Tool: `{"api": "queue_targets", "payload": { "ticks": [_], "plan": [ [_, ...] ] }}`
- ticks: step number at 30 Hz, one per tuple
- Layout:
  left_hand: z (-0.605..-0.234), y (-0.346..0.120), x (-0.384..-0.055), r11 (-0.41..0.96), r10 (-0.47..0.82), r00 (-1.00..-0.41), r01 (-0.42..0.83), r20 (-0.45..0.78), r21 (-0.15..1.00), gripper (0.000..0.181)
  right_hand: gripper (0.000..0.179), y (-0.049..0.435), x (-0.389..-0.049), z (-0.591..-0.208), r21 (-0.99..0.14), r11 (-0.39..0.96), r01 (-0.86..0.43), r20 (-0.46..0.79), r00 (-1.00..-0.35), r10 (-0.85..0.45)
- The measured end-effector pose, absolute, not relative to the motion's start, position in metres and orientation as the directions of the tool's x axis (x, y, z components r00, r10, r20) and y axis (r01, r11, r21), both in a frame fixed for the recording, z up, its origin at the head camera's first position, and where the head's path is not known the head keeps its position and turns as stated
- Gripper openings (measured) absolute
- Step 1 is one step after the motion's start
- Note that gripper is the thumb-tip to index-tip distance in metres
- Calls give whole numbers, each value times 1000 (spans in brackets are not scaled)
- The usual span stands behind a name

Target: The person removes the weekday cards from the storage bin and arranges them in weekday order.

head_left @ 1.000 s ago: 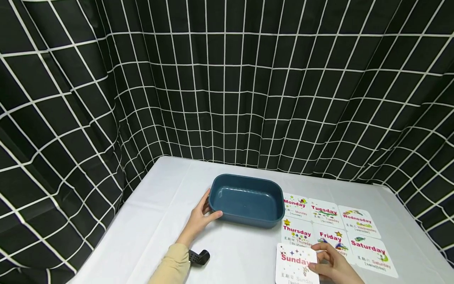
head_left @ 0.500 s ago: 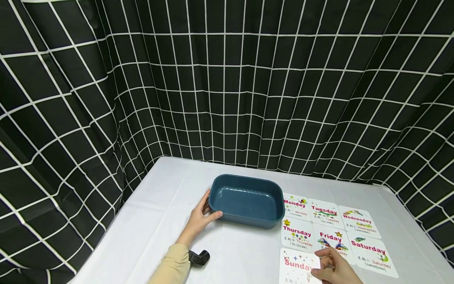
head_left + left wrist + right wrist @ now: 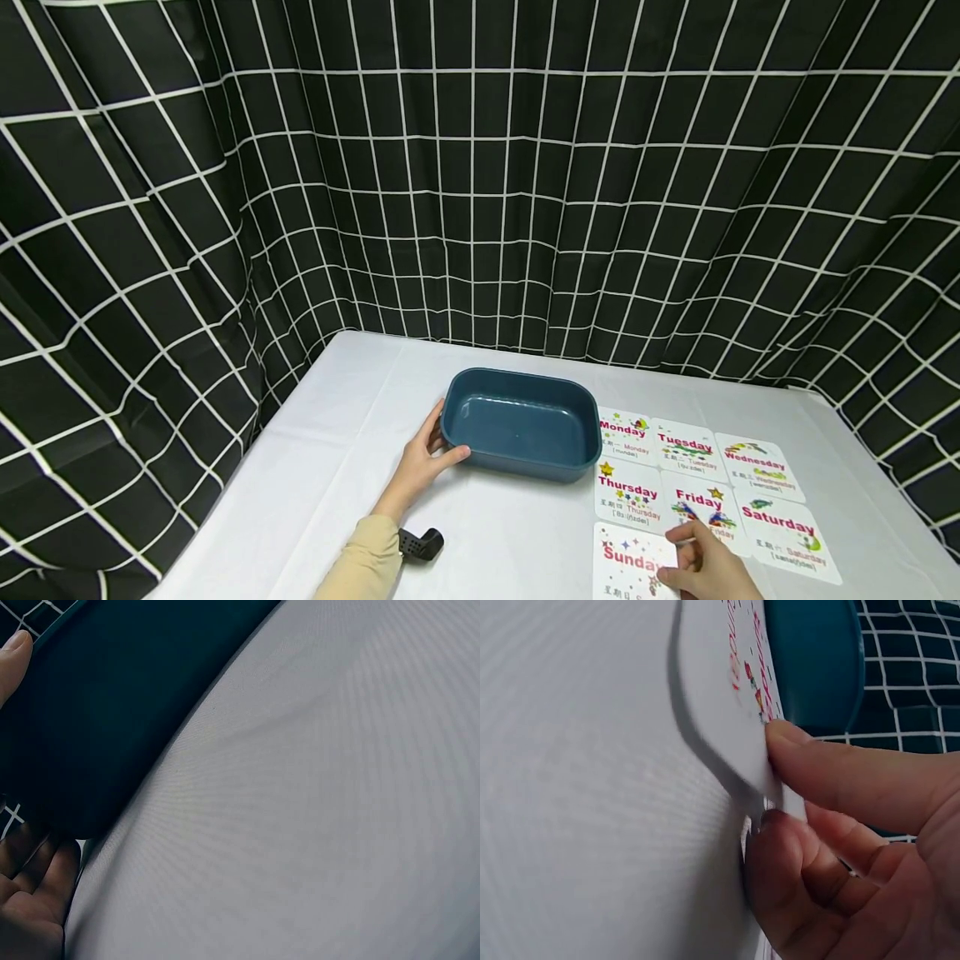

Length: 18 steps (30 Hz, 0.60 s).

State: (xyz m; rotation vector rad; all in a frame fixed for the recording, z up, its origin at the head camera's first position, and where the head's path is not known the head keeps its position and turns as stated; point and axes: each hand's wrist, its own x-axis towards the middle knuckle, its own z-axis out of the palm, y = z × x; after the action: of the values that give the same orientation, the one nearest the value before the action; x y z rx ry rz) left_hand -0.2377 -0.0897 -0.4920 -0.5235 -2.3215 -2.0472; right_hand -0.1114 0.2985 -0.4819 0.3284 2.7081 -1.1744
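Note:
My left hand [image 3: 416,471] grips the left end of a dark blue plastic bin [image 3: 517,467], thumb near its front rim, fingers round the corner. In the left wrist view, the bin's side wall [image 3: 127,712] stands between my thumb and fingers. My right hand [image 3: 708,567] pinches a white "Sunday" card [image 3: 622,575] by its right edge, just below the "Thursday" card [image 3: 628,493]. The right wrist view shows the card's corner [image 3: 720,712] between thumb and curled fingers, close over the tablecloth. The lower part of the card runs out of the head view.
Flat in two rows right of the bin lie the "Monday" [image 3: 624,432], "Tuesday" [image 3: 686,450], "Wednesday" [image 3: 757,468], "Friday" [image 3: 693,500] and "Saturday" [image 3: 783,533] cards. White cloth covers the table [image 3: 360,400]. Black checked curtain [image 3: 480,208] surrounds the table's back and sides.
My right hand has drawn the "Sunday" card toward me and slightly right. It no longer overlaps the "Thursday" card. The left hand and bin have stayed put.

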Motion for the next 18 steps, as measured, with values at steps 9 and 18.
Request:
{"api": "queue_targets", "payload": {
  "ticks": [9, 18],
  "plan": [
    [-491, -91, -238, 92, 245, -944, 247, 219, 965, 88, 52, 298, -115, -480, -633, 737, 237, -235, -966, 109],
    [-489, -90, -238, 85, 254, -942, 248, 220, 965, 87, 53, 298, -115, -480, -620, 749, 235, -223, -968, 118]
  ]
}}
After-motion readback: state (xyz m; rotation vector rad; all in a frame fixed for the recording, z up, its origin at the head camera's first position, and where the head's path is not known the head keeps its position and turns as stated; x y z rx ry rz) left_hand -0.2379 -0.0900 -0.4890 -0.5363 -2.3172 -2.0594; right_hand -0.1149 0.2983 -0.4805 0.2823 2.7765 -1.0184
